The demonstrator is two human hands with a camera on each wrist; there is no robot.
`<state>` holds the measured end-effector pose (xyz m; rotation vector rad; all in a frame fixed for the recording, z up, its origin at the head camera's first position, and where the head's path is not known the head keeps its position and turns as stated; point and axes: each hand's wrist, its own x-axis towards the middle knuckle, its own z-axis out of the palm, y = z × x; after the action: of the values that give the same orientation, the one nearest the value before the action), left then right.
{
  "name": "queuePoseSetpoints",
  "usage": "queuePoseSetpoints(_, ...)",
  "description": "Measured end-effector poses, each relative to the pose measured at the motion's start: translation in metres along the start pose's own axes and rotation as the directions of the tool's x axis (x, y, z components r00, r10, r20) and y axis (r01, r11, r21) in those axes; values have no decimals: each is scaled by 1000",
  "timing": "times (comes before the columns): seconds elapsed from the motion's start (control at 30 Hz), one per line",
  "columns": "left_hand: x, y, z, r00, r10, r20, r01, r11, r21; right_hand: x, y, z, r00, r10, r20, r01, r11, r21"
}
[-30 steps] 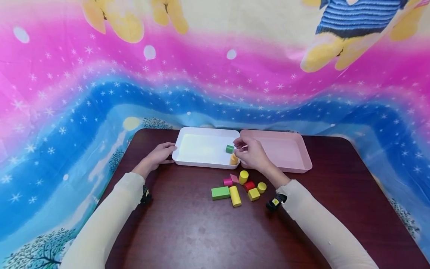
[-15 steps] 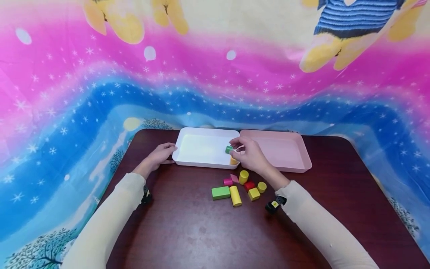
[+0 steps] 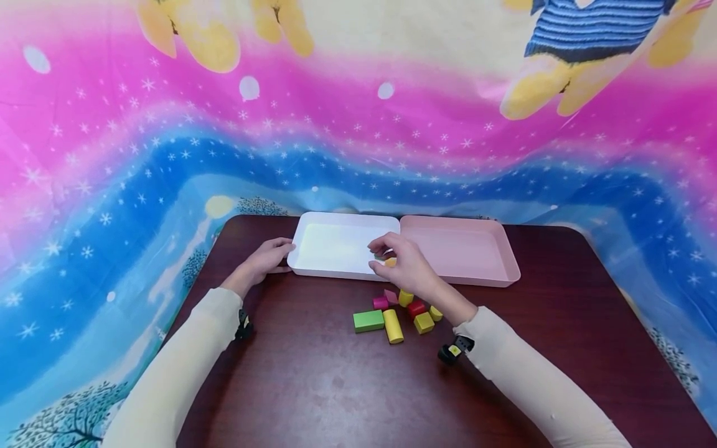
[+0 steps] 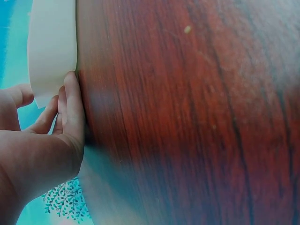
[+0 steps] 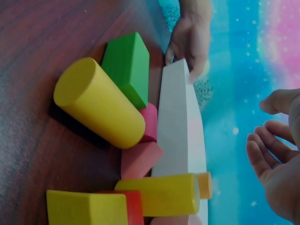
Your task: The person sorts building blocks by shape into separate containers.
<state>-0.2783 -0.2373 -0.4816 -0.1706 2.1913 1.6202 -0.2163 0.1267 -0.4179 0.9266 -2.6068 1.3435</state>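
My left hand point(image 3: 264, 258) holds the left end of a white tray point(image 3: 330, 242), its thumb and fingers on either side of the wall point(image 4: 52, 47) in the left wrist view. Over the tray's right end is my right hand point(image 3: 411, 264), thumb and fingers apart. Nothing shows between those fingers in the right wrist view. An orange block point(image 3: 390, 262) stands in the tray's near right corner, its top visible past the rim in the right wrist view. A green block point(image 3: 380, 257) in the tray is mostly hidden behind my right fingers.
A pink tray point(image 3: 465, 249) adjoins the white one on the right. On the dark table before them lie a green rectangular block point(image 3: 368, 321), a yellow cylinder point(image 3: 393, 326), a yellow block point(image 3: 424, 322), a red block point(image 3: 416, 308) and several others. A patterned cloth hangs behind.
My right hand has shifted left and slightly toward me over the white tray's right end, covering most of the green block there. My left hand has stayed on the tray.
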Motion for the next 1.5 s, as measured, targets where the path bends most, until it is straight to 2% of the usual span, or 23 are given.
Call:
queuePoseSetpoints(0.37,-2,0,1,1000,6,-4,-6,1000,-5,-10,-6,17,997,-26,76,25,999,21)
queuePoseSetpoints(0.6,-1,0,1,1000,11,-2,-11,1000,-2,-20,-7,23,992,-57,115,59,998,-12)
queuePoseSetpoints(0.83,-2,-4,1,1000,7,-1,-7,1000,3,-30,-5,32,987,-51,155,58,998,-39)
queuePoseSetpoints(1.03,-1,-2,1,1000,12,-4,-12,1000,5,-37,-6,39,987,-43,157,46,999,-14)
queuePoseSetpoints(1.3,-1,0,2,1000,10,-9,-10,1000,5,-47,-5,40,985,-45,168,49,999,-21)
queuePoseSetpoints(1.5,-2,-1,2,1000,9,-4,-9,1000,18,-54,-2,40,978,-16,207,27,998,-53)
